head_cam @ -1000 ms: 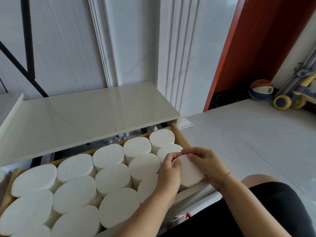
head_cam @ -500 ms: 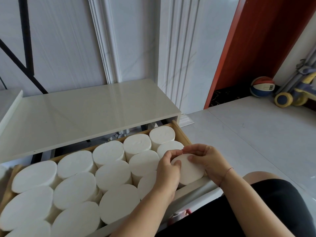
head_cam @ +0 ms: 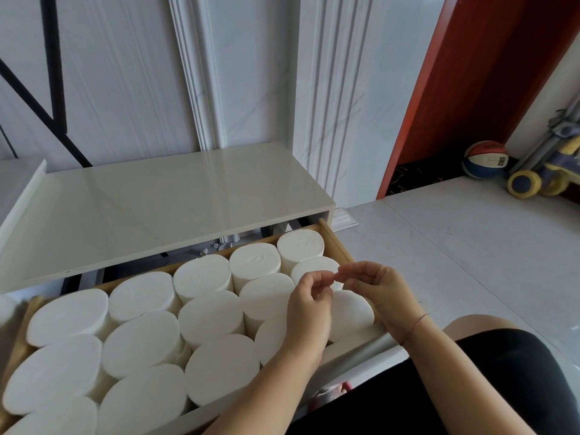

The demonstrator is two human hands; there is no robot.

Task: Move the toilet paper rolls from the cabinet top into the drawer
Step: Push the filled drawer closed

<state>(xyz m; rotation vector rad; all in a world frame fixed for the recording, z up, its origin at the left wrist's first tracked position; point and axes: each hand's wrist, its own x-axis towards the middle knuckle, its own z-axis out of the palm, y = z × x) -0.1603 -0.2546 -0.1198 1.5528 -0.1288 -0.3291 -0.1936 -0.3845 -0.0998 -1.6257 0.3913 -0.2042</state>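
The pulled-out wooden drawer (head_cam: 336, 243) is packed with several upright white toilet paper rolls (head_cam: 210, 318). One roll (head_cam: 351, 312) stands in the drawer's front right corner. My left hand (head_cam: 309, 306) and my right hand (head_cam: 376, 290) hover just above that roll, fingers loosely curled, holding nothing. Their fingertips nearly touch each other. The glossy cream cabinet top (head_cam: 150, 208) behind the drawer carries no rolls.
A white panelled wall rises behind the cabinet. To the right lies pale tiled floor (head_cam: 455, 246), with a red door frame (head_cam: 439, 98), a basketball (head_cam: 485, 159) and a wheeled toy (head_cam: 539, 174) at the far right. My knee in black shorts (head_cam: 470, 372) is beside the drawer front.
Both hands were pressing the front right roll down into the drawer. They have let go of it and lifted slightly; the roll stays seated in the corner.
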